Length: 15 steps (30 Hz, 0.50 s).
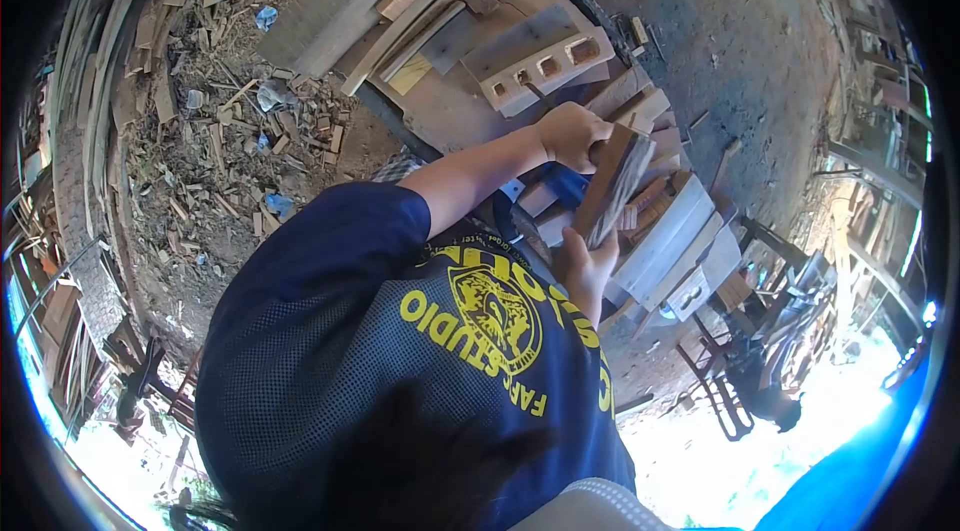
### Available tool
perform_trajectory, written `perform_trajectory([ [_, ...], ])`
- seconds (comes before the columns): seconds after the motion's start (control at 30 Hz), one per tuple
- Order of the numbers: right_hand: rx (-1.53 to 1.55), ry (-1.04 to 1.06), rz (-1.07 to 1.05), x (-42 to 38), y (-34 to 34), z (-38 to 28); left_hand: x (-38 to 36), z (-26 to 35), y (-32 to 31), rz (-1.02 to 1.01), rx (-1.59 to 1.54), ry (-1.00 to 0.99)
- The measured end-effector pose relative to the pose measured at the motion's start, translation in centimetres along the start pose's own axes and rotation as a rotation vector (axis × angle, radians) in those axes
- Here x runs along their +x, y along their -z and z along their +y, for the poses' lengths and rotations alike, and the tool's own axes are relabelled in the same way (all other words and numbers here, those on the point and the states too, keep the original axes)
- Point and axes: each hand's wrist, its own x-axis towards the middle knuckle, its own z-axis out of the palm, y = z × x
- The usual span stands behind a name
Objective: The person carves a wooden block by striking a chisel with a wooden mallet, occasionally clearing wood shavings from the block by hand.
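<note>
A narrow wooden piece (611, 183) stands tilted between my hands. My left hand (575, 136) is closed round its upper end, with the fingertips partly hidden. Lower down, my right hand (592, 259) grips the near end, thumb along its side. Just beyond my left hand lies a pale wooden block (548, 69) with square holes cut in it. A thin dark rod shows between that block and my left hand; its ends are hard to make out.
The workbench (440, 111) carries boards and offcuts. Stacked planks (668, 236) lie to the right of my hands. Wood scraps and shavings (290, 131) cover the ground at left. Another person (765, 381) is in the background at lower right.
</note>
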Motion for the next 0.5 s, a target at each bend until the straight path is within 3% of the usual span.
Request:
perform_trajectory([
  [0.07, 0.046, 0.135, 0.148, -1.5, 0.2, -1.3, 0.1, 0.1, 0.4, 0.046, 0.018, 0.025],
  [0.1, 0.05, 0.133, 0.142, -3.5, 5.4, 3.4, 0.2, 0.1, 0.8, 0.045, 0.024, 0.03],
  [0.17, -0.272, 0.313, -0.061, -0.3, 11.2, 12.0, 0.3, 0.2, 1.1, 0.079, 0.025, 0.024],
  [0.3, 0.05, 0.508, 0.182, -0.1, 2.1, 4.7, 0.1, 0.0, 0.7, 0.089, 0.017, 0.021],
  [0.37, -0.019, 0.052, 0.008, 1.3, -1.1, 2.7, -0.4, -0.2, 0.4, -0.088, -0.027, 0.036],
  [0.43, -0.037, -0.018, 0.016, 1.3, 0.3, 2.5, -0.5, -0.6, -0.3, -0.128, 0.025, 0.01],
  [0.5, -0.053, -0.137, 0.057, -1.1, 1.9, 3.8, -2.1, -0.5, -2.8, -0.317, 0.172, -0.026],
])
